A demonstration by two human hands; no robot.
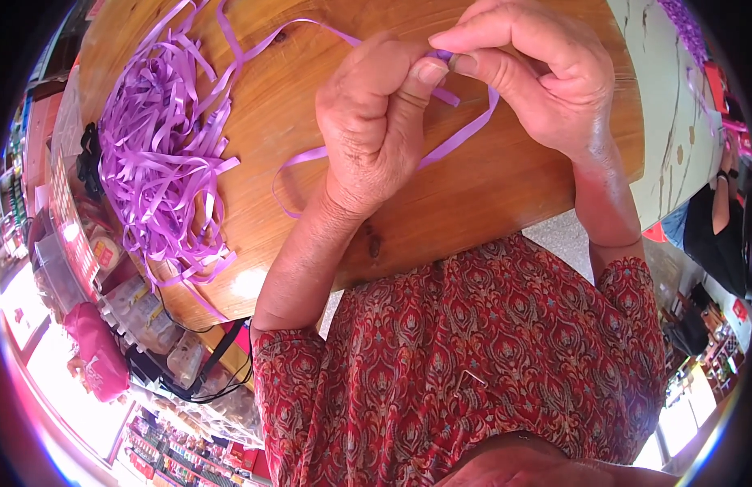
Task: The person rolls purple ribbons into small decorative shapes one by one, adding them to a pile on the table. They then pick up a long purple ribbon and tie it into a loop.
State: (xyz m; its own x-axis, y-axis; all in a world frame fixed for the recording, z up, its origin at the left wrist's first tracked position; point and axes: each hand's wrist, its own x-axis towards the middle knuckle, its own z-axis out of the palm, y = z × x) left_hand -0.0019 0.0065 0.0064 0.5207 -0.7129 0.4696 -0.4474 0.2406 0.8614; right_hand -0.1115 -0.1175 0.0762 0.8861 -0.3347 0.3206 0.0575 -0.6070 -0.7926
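Right of the ribbon pile [161, 138], left hand [368, 122] and right hand [558, 85] meet, pinching purple ribbon [463, 140] (knotted or folded, hard to tell), its strand slanting pileward.

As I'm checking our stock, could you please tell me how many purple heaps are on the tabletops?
2: the purple ribbon heap at the left of the wooden table, and a partly cut-off purple heap at upper right on the white marbled table. More may be hidden.

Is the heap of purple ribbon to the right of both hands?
No, the heap lies on the left part of the table, left of both the left hand and the right hand.
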